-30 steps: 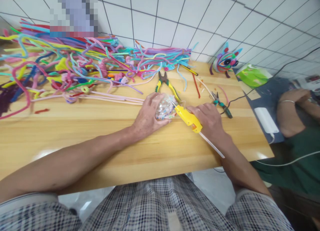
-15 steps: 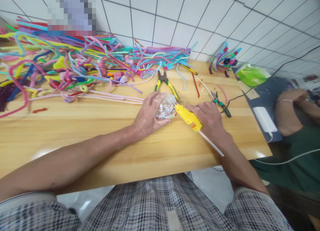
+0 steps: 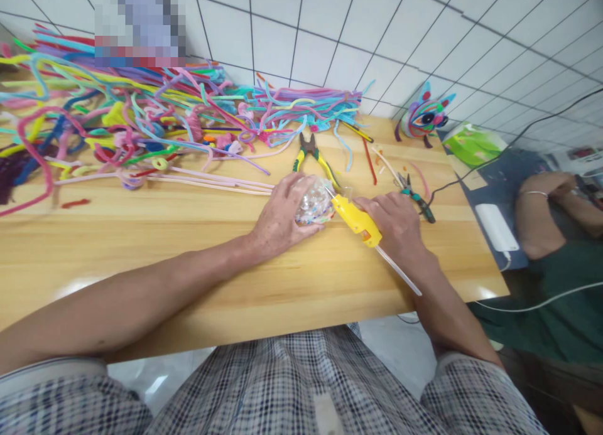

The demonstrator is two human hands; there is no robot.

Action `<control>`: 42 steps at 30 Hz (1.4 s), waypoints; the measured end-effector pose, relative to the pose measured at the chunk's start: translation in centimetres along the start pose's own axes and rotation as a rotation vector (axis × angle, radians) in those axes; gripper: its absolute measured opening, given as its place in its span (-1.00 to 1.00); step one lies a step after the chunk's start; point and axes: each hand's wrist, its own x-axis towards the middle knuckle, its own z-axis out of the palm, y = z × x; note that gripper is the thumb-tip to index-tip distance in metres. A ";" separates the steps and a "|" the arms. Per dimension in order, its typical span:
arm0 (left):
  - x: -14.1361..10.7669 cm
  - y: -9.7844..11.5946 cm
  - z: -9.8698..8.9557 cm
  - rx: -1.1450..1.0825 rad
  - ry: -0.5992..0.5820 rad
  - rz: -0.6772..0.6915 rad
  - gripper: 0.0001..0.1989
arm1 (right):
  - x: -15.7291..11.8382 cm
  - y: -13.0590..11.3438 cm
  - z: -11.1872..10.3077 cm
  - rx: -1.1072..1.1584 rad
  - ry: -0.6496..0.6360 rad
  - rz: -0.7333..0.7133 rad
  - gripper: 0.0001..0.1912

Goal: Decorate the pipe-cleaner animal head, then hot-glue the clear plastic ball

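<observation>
My left hand point(image 3: 282, 218) is wrapped round the left side of a clear, rounded piece point(image 3: 316, 204) with coloured bits along its lower edge; its exact kind I cannot make out. In my right hand point(image 3: 396, 221) is a yellow hot glue gun point(image 3: 355, 218), its metal tip at the clear piece's upper right. A translucent glue stick point(image 3: 399, 270) sticks out of the gun's back end. Just beyond the clear piece lie yellow-and-green pliers point(image 3: 309, 147) with jaws spread. Dark green pliers point(image 3: 417, 198) rest beyond my right hand.
Tangled pipe cleaners point(image 3: 155, 121) cover the far left of the wooden table point(image 3: 164, 322). A colourful animal-head craft point(image 3: 424, 116) stands by the tiled wall. To the right are a green packet point(image 3: 473, 143), a white box point(image 3: 496, 226), a black cable and another person's arms point(image 3: 541, 215).
The view has shifted very slightly. Both hands, the clear piece and the glue gun keep nearly the same places relative to each other.
</observation>
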 end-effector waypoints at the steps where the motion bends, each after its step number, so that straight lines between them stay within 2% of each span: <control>1: 0.0 0.1 -0.1 -0.004 -0.003 0.000 0.05 | -0.1 0.0 0.0 -0.005 -0.004 0.003 -0.69; 5: 0.0 0.3 -0.3 -0.005 -0.018 -0.008 0.05 | -0.4 0.0 0.0 -0.001 -0.033 0.016 -0.67; 15: 0.0 0.1 0.0 -0.001 -0.002 0.018 0.03 | 0.0 0.6 -0.5 -0.004 -0.024 -0.058 -0.61; 22: 0.1 0.2 0.0 0.000 -0.021 -0.021 0.03 | -0.3 0.3 -1.0 0.005 -0.118 -0.039 -0.63; 31: 0.2 0.3 -0.1 -0.003 -0.004 -0.022 0.03 | 0.1 0.4 -0.8 -0.031 -0.045 -0.064 -0.66; 36: 0.2 0.3 0.0 -0.010 -0.010 -0.031 0.04 | 0.2 0.4 -0.9 -0.032 -0.048 -0.083 -0.65; 42: 0.2 0.0 -0.1 -0.015 -0.021 -0.027 0.02 | 0.4 -0.4 -1.3 -0.062 -0.041 -0.101 -0.75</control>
